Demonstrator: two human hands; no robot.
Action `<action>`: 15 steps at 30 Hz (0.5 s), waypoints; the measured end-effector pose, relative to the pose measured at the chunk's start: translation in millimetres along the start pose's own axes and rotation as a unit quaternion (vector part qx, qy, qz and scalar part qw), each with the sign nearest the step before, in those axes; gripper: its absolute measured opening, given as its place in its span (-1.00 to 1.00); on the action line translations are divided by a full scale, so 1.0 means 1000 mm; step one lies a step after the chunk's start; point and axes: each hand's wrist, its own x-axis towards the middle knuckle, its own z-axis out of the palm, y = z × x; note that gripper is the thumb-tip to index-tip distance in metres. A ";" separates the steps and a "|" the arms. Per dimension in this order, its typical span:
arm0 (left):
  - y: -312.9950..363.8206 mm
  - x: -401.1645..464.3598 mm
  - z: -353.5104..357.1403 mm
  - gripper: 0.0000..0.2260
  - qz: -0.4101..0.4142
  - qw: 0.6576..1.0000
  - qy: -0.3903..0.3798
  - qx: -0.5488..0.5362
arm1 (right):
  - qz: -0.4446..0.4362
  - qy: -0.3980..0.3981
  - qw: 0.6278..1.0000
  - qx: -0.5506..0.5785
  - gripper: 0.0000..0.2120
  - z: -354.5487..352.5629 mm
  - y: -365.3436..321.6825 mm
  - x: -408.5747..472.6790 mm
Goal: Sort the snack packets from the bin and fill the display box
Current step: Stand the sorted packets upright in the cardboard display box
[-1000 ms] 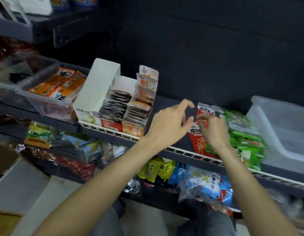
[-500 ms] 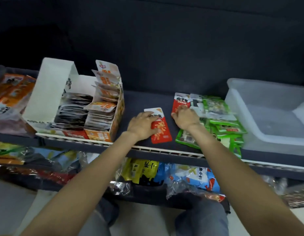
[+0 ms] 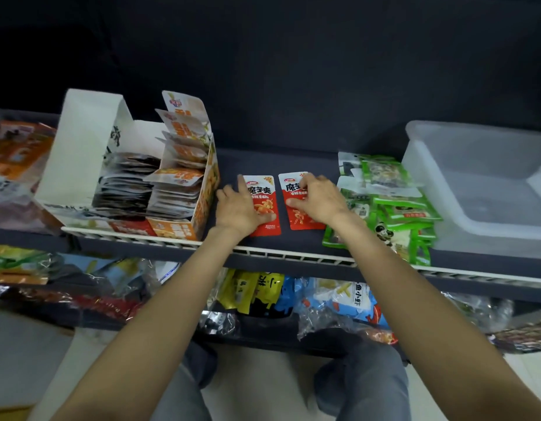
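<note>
Two red snack packets lie flat side by side on the dark shelf (image 3: 263, 159). My left hand (image 3: 240, 208) presses on the left red packet (image 3: 267, 192), fingers spread over it. My right hand (image 3: 319, 199) rests on the right red packet (image 3: 293, 214), fingers on its top edge. The cardboard display box (image 3: 202, 196) stands to the left, holding a row of dark packets (image 3: 123, 186) and a row of orange-and-white packets (image 3: 178, 189). A pile of green packets (image 3: 396, 205) lies just right of my right hand.
A clear plastic bin (image 3: 463, 165) sits at the right end of the shelf. Another clear bin with orange packets (image 3: 17, 153) is at the far left. A white rail (image 3: 293, 256) runs along the shelf's front edge. The lower shelf holds bagged snacks (image 3: 339, 296).
The view has dropped and steadied. My right hand has drawn a second red packet out from the pile and laid it beside the first; my left hand has straightened the first packet.
</note>
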 end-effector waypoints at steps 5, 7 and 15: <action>0.006 0.010 -0.013 0.02 -0.020 0.996 -0.088 0.005 | 0.073 -0.045 0.995 0.041 -0.10 0.004 -0.020 0.006; 0.004 0.016 -0.012 0.06 -0.025 0.992 -0.116 -0.034 | 0.048 0.007 0.999 0.009 -0.23 0.008 -0.020 -0.004; 0.012 -0.002 -0.002 -0.48 0.070 0.992 0.024 -0.106 | 0.000 0.214 0.976 0.050 -0.66 -0.009 0.006 -0.050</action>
